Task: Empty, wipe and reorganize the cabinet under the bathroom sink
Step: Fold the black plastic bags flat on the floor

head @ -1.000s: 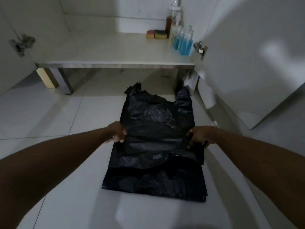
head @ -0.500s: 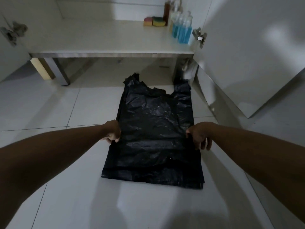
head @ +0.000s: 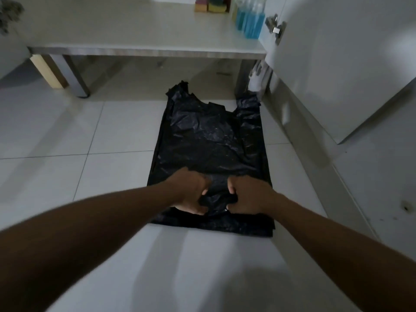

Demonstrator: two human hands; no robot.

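Cabinet [head: 135, 30] is seen across the top of the view, its pale bottom board raised on short legs above the white tiled floor [head: 56, 131]. Its right door [head: 337, 75] is swung open toward the viewer, and a metal hinge [head: 275, 25] is seen on the door's inner edge. At the back right corner of the board, blue bottles [head: 251, 25] are stood close together, filled with blue liquid; their tops are cut off by the frame. Just left of them, two sponges [head: 216, 6] are laid side by side, one pinkish with a yellow layer, the other yellow with a dark green top. On the floor in front of the cabinet, a black plastic bag [head: 213, 140] is spread flat, its two handle loops pointed toward the cabinet and its closed bottom edge nearest the person. The far right handle is laid close to the cabinet's right leg, where something pale and crumpled [head: 258, 77] is glimpsed but cannot be identified. Both bare forearms are extended over the near half of the bag. The left hand [head: 189, 194] and the right hand [head: 247, 197] are set close together near the bag's middle line, and each is closed on a bunched fold of the black plastic, which is gathered up between them. The fingers of both hands are curled into the film.
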